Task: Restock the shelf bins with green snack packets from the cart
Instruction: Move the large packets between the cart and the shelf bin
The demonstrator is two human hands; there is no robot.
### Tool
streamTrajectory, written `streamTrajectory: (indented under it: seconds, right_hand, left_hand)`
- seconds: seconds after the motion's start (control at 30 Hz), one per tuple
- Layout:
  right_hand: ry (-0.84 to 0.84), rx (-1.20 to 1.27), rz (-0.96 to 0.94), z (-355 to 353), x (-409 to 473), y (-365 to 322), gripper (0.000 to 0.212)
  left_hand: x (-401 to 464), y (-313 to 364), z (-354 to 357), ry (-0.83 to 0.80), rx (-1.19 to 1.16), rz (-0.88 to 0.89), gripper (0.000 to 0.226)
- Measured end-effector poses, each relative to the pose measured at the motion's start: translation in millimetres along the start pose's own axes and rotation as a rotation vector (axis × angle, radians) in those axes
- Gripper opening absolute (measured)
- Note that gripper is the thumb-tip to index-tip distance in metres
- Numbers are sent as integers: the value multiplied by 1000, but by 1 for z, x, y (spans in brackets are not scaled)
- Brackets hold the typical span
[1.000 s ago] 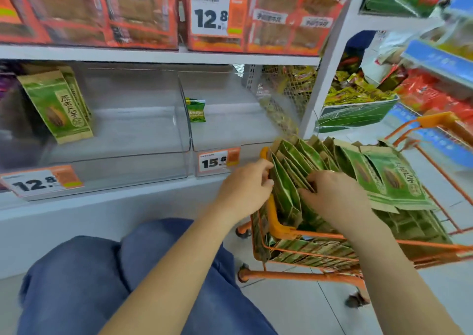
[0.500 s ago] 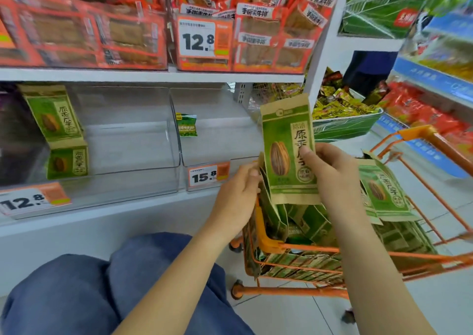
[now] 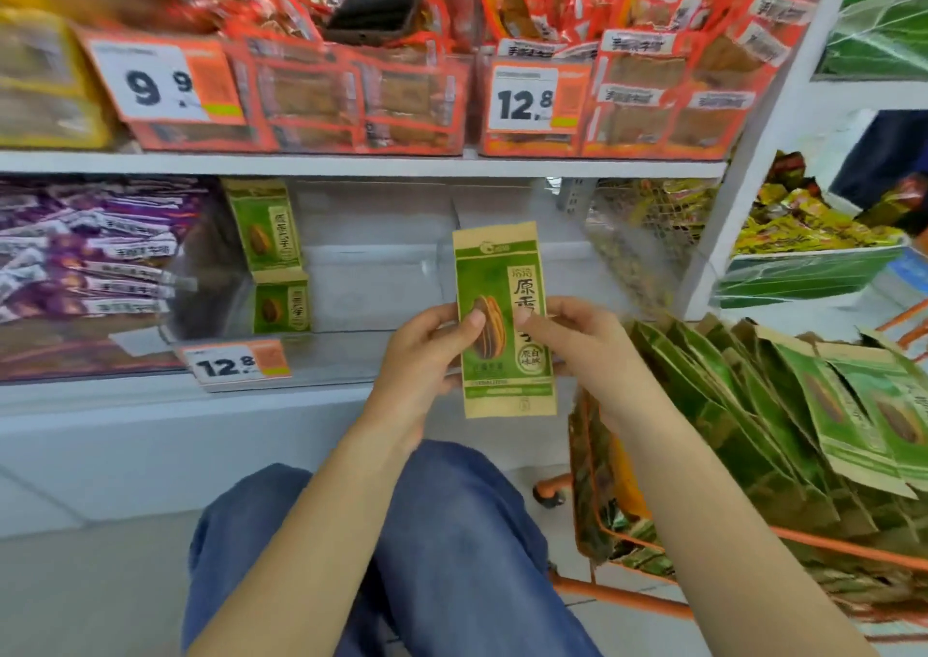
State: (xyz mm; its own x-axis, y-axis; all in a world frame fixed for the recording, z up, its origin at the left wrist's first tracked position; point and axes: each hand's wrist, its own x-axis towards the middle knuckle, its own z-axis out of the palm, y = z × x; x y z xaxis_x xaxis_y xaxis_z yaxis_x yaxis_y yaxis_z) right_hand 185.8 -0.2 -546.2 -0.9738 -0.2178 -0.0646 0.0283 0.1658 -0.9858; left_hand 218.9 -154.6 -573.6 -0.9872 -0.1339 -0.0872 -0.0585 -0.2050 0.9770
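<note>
Left hand (image 3: 424,355) now joins right hand (image 3: 577,337); both sets of fingers pinching packet (image 3: 502,320), seemingly nearer bin (image 3: 371,275).

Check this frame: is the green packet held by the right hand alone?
No, the green packet is upright between both hands: the left hand grips its left edge and the right hand grips its right edge.

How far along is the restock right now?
Early. Two green packets already stand in the clear bin. One packet is held upright by the left hand and right hand. The cart remains full of packets.
</note>
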Motion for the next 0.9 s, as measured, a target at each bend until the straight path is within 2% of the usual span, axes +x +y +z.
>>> streamTrajectory:
  seconds: [0.1,0.17,0.23,0.3,0.33,0.4,0.5,0.6,0.7,0.9]
  right_hand:
    - [-138,-32,79,38,29,-1,21]
    - [-200,6,129,66,52,0,19]
    - [-194,93,158,92,79,1,19]
    - [-179,167,192,116,109,5,12]
    - [-189,187,215,128,124,8,8]
    - [-220,179,291,153,152,14,9]
    - [-288,54,386,192,187,24,12]
    - [-340,-91,436,227,214,36,15]
    - [-387,-213,475,249,230,46,34]
    - [-551,-263,466,274,244,46,35]
  left_hand:
    - [6,8,-41,68,72,15,20]
    - [19,9,-74,151,259,80,23]
    - [35,4,-113,283,636,184,31]
    - [50,0,-156,421,1140,316,42]
    - [58,-3,-176,440,1335,334,50]
    - [71,-12,-212,422,1556,293,55]
    - [78,-28,-235,410,1647,249,56]
    - [77,-40,-232,531,1754,351,48]
    - [79,-42,-231,577,1725,417,48]
    - [79,-43,-229,610,1656,451,46]
